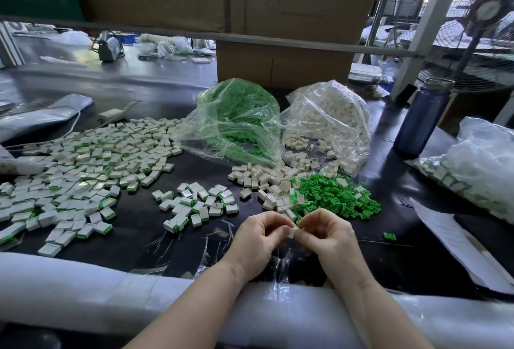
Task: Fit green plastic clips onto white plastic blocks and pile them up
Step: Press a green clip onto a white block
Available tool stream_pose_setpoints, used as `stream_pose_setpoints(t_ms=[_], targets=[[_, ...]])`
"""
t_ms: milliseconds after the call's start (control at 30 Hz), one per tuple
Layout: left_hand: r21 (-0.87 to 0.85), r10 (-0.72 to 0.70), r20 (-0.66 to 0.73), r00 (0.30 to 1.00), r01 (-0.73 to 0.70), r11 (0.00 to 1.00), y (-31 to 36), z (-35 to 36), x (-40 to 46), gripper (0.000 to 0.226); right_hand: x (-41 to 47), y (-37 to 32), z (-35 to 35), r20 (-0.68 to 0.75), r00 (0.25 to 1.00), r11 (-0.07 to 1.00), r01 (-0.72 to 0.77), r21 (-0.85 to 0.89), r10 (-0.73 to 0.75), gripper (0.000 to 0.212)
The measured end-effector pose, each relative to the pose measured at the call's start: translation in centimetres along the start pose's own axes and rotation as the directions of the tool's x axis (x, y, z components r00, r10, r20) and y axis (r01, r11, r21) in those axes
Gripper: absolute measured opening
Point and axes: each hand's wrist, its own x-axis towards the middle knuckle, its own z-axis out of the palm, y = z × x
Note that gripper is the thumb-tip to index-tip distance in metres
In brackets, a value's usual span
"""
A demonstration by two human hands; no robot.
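A white block (pixel 292 233) sits pinched between a person's two hands above a dark worktable (pixel 139 218).

The left hand (pixel 257 240) and right hand (pixel 326 237) meet at the fingertips, both curled tight onto the block; whether a clip is on it cannot be told. Just beyond the right fingers lies a heap of loose green clips (pixel 336 195), with bare white blocks (pixel 267 179) beside it. Beyond the left fingers rests a small cluster of fitted blocks (pixel 199 204), and farther left a broad pile of finished blocks (pixel 80 167). Two clear bags (pixel 236 120) stand behind.
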Motion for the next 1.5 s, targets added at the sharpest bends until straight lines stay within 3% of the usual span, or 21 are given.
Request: stream_pose_setpoints(t_ms=[200, 400, 867, 1100, 1500], targets=[[0.016, 0.054, 0.042, 0.998, -0.055, 0.998, 0.15, 0.22, -0.25, 0.021, 0.11, 0.00, -0.16, -0.022, 0.999, 0.997, -0.027, 0.073, 0.029, 0.014], [0.058, 0.033, -0.018, 0.999, -0.032, 0.998, -0.23, 0.19, 0.03, 0.011, 0.06, 0.05, -0.27, -0.013, 0.998, 0.989, -0.055, 0.137, 0.057, 0.017], [0.168, -0.019, 0.065, 0.998, 0.008, 0.986, 0.19, 0.02, -0.16, 0.015, -0.07, -0.07, 0.24, 0.026, 0.996, 0.995, -0.086, -0.059, 0.088, 0.016], [0.059, 0.001, -0.017, 1.000, 0.000, 0.998, 0.24, 0.33, -0.14, 0.010, 0.02, -0.07, 0.08, -0.026, 0.999, 0.999, -0.035, 0.020, 0.036, 0.011], [0.116, 0.000, -0.048, 0.999, 0.006, 0.993, 0.38, 0.40, -0.39, 0.018, -0.33, -0.38, 0.28, 0.065, 0.994, 0.996, 0.093, 0.000, -0.093, 0.018]])
